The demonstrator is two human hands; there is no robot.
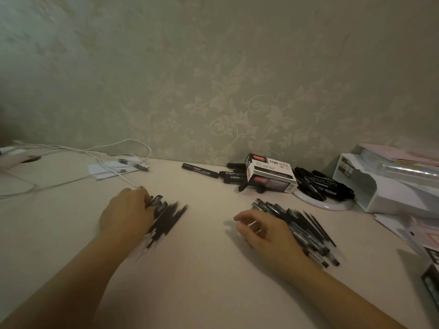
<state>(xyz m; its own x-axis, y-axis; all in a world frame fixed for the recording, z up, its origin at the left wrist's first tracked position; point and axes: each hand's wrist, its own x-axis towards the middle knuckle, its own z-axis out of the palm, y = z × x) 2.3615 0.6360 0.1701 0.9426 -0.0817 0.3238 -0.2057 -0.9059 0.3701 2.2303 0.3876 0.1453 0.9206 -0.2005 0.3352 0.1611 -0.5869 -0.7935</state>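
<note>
Two heaps of black pens lie on the pale desk (204, 262). My left hand (127, 211) lies over the left pen heap (166, 217), its fingers curled onto the pens at the heap's far end. My right hand (263, 231) hovers at the left edge of the right pen heap (301, 226), fingers loosely bent; whether it touches a pen is unclear. Motion blur smears the left heap.
A marker box (270, 173) sits on loose black markers (318, 182) near the wall, with one lone marker (200, 170) to its left. White cables (95, 153) and papers lie at back left. A white desk organiser (389, 184) stands at right.
</note>
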